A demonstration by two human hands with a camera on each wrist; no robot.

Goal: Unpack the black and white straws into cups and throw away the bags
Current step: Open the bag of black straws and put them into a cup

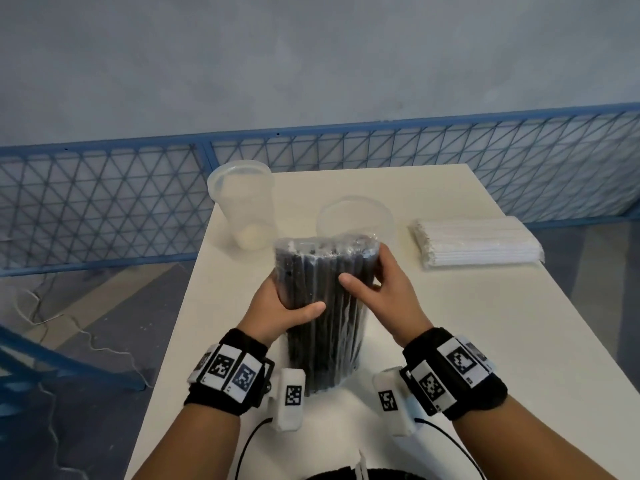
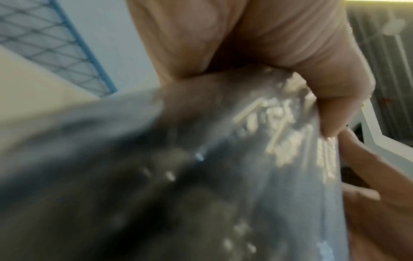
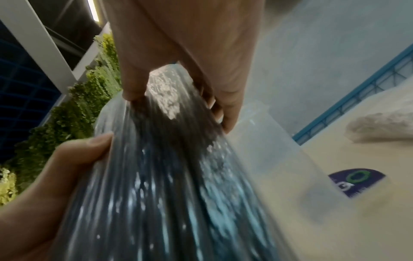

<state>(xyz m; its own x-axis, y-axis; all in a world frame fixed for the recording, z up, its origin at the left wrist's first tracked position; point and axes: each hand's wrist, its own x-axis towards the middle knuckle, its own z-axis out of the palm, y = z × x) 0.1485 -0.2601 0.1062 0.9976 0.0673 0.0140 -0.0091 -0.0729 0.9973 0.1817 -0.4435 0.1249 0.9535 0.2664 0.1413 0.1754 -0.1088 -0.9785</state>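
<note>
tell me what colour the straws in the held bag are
Black straws, in a clear bag; head view shows it best.

The left hand [image 2: 257, 46] wraps its thumb [image 2: 335, 98] round a blurred clear bag of black straws [image 2: 178, 176]. At the right edge, fingers [image 2: 371, 176] of another hand touch the bag. A blue mesh fence [image 2: 55, 47] stands behind.

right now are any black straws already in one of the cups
No. Both clear cups on the table hold no straws, and the black straws are in their bag, gripped by both hands.
</note>
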